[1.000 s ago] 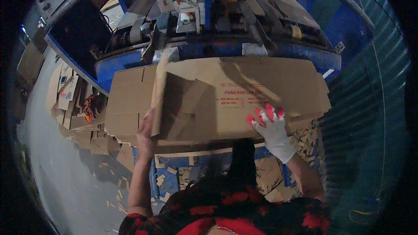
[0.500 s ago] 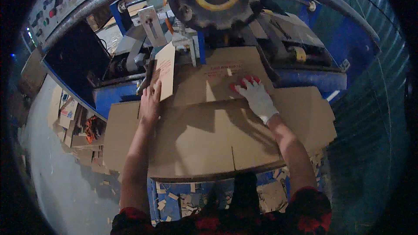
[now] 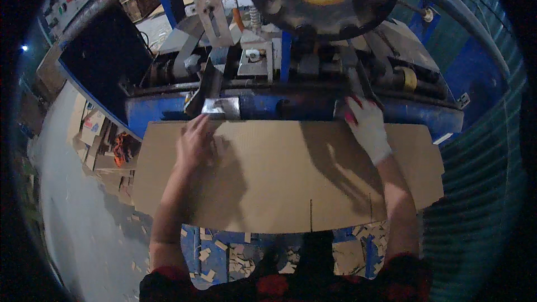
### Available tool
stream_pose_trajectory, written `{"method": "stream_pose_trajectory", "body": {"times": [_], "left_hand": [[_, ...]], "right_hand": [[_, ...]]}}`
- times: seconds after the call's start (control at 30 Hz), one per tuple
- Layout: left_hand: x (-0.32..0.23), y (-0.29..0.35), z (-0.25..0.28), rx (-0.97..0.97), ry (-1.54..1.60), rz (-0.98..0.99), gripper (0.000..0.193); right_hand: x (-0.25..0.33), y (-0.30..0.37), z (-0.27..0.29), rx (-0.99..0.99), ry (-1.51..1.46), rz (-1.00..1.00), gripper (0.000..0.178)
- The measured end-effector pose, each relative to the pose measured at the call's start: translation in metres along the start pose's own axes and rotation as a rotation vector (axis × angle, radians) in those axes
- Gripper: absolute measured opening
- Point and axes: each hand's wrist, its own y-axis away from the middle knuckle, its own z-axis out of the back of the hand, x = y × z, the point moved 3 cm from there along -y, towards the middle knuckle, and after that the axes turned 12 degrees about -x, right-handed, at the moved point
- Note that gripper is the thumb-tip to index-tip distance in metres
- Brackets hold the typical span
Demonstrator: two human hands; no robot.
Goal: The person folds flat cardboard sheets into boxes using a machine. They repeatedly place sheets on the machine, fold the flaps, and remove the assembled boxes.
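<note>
- Cardboard sheet (image 3: 274, 173) seen lying flat between the wearer and the blue beam (image 3: 265, 106) of the machine; far edge set close along the beam, near edge above scattered offcuts (image 3: 206, 254); whether more sheets are stacked beneath cannot be told.
- Left hand (image 3: 193, 144), bare, is held over the far edge at its left part; fingers extended and loosely gathered, tips just beside a shiny metal plate (image 3: 222, 106); whether anything is pinched cannot be told.
- Right hand (image 3: 370, 128), in a white glove with red fingers, is reached past the far edge; fingers curled near the dark slanted guide (image 3: 359, 78); palm side hidden, so grip cannot be told.
- Chief risk, as judged: fingers could be nipped if the parts beyond the beam were driven; cause, the nearness of both hands; the glove might be snagged and the hand drawn along.
- Lesser risk: bare fingertips could be cut by the metal plate or the board's edge.
- Sheet could be skewed if pushed unevenly, the right hand being reached farther forward; the board might be creased at the slot (image 3: 311, 215), judged a weak line.
- Knuckles could be knocked on the large dark wheel (image 3: 321, 8) if lifted carelessly.
</note>
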Motion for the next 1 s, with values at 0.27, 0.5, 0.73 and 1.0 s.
{"method": "stream_pose_trajectory", "body": {"times": [0.27,0.5,0.73,1.0], "left_hand": [[0.056,0.195,0.145,0.279,-0.642,0.620,0.076],[0.093,0.246,0.194,0.122,-0.417,0.889,0.091],[0.067,0.226,0.205,-0.150,-0.264,0.774,0.070],[-0.033,0.200,0.163,-0.114,0.595,0.979,0.048]], "right_hand": [[0.071,0.172,0.140,0.271,0.095,-0.198,0.055],[0.075,0.281,0.248,-0.368,0.607,-0.753,0.059],[0.062,0.331,0.217,-0.887,-1.203,-1.559,0.044],[0.153,0.233,0.206,0.187,-0.136,-0.388,0.059]]}}
